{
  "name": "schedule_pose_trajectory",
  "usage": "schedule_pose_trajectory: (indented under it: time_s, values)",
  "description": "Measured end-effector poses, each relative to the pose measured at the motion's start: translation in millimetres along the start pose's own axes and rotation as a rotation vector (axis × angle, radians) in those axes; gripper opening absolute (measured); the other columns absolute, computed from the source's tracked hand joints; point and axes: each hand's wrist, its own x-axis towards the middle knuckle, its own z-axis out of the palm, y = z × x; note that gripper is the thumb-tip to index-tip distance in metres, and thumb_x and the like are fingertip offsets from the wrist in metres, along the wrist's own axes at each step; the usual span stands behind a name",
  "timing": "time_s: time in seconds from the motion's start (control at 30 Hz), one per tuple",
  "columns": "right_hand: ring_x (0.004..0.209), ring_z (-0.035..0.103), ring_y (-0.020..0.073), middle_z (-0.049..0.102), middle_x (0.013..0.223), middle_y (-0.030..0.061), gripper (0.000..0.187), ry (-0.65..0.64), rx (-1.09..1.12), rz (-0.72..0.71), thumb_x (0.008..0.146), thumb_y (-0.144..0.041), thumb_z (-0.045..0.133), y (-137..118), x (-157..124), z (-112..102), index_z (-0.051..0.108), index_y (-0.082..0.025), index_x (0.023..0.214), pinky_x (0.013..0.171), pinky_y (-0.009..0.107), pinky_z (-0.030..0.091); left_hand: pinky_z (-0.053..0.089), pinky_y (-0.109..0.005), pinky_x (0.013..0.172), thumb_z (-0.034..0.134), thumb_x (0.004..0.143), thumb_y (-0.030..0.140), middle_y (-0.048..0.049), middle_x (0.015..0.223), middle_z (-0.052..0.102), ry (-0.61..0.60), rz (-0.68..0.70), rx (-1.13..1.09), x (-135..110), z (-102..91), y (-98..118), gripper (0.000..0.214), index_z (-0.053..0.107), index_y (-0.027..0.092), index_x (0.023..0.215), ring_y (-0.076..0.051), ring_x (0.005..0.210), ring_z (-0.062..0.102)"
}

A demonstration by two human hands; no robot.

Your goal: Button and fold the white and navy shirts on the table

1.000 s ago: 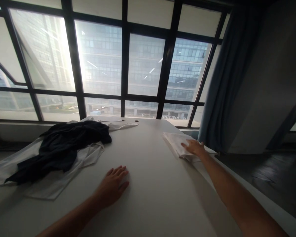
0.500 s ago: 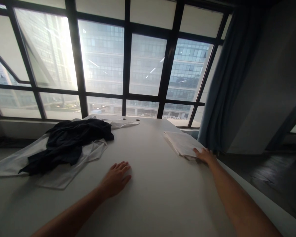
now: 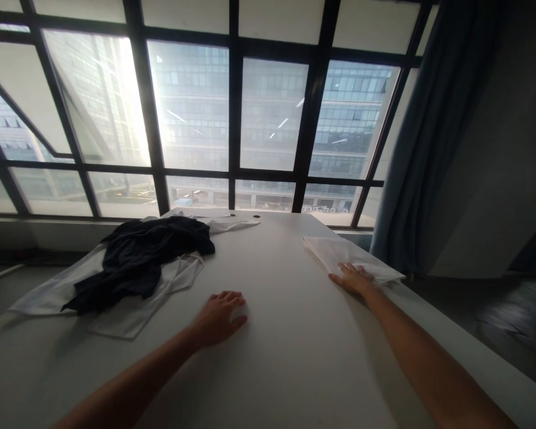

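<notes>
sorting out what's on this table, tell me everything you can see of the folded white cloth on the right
The folded white cloth looks like thin, plain fabric, folded into a flat, roughly four-sided bundle with slight creases and a layered left edge. It lies flat on the white table, near the table's right edge. The right hand, fingers spread, appears to rest on its near side and hides part of it. Whether it is one piece or several cannot be told.

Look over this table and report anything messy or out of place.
The dark navy cloth lies crumpled over loosely spread white cloth on the table's left, untidy beside the flat, folded white cloth at the right hand. No spill is visible.
</notes>
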Motion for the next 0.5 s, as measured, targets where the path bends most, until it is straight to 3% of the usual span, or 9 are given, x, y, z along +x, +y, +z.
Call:
schedule_pose_trajectory:
  time_s: [0.1, 0.2, 0.3, 0.4, 0.5]
  values:
    - [0.146, 0.01, 0.0456, 0.019, 0.161, 0.0155, 0.085, 0.052, -0.084, -0.023, 0.085, -0.07, 0.04, -18, 0, -11, 0.028, -0.022, 0.154, 0.109, 0.071, 0.008, 0.045, -0.04, 0.101, 0.04, 0.097, 0.043, -0.0069, 0.129, 0.064, 0.023, -0.004, -0.006, 16, -16.6, -25, 0.038, 0.069, 0.024, 0.112, -0.025, 0.117, 0.058]
    - [0.148, 0.01, 0.0374, 0.015, 0.163, 0.0133, 0.077, 0.105, -0.094, -0.197, 0.091, -0.061, 0.037, -67, -19, -18, 0.025, -0.02, 0.155, 0.113, 0.064, 0.01, 0.043, -0.044, 0.1, 0.041, 0.095, 0.036, -0.011, 0.129, 0.062, 0.196, -0.197, 0.148, 34, -33.4, -65, 0.037, 0.068, 0.019, 0.114, -0.029, 0.118, 0.055]
    - [0.148, 0.016, 0.0326, 0.023, 0.161, 0.0126, 0.073, 0.016, -0.038, -0.426, 0.093, -0.058, 0.037, -121, -50, -15, 0.03, -0.018, 0.153, 0.116, 0.057, 0.014, 0.041, -0.045, 0.097, 0.042, 0.093, 0.029, -0.0149, 0.129, 0.059, 0.316, -0.427, 0.354, 48, -50.9, -108, 0.037, 0.065, 0.015, 0.117, -0.031, 0.118, 0.053]
    - [0.147, 0.02, 0.032, 0.03, 0.158, 0.0132, 0.055, 0.021, -0.036, -0.549, 0.097, -0.036, 0.034, -156, -73, -2, 0.041, -0.017, 0.149, 0.116, 0.056, 0.013, 0.04, -0.047, 0.094, 0.045, 0.09, 0.027, -0.0197, 0.125, 0.059, 0.313, -0.626, 0.491, 55, -69.1, -148, 0.037, 0.063, 0.01, 0.118, -0.034, 0.117, 0.052]
    - [0.141, 0.034, 0.0266, 0.042, 0.151, 0.0143, 0.05, 0.106, 0.044, -0.615, 0.096, -0.019, 0.029, -168, -81, 9, 0.05, -0.016, 0.141, 0.115, 0.049, 0.02, 0.04, -0.05, 0.091, 0.054, 0.086, 0.027, -0.0246, 0.122, 0.06, 0.24, -0.862, 0.444, 50, -82.5, -179, 0.037, 0.063, 0.007, 0.116, -0.038, 0.116, 0.053]
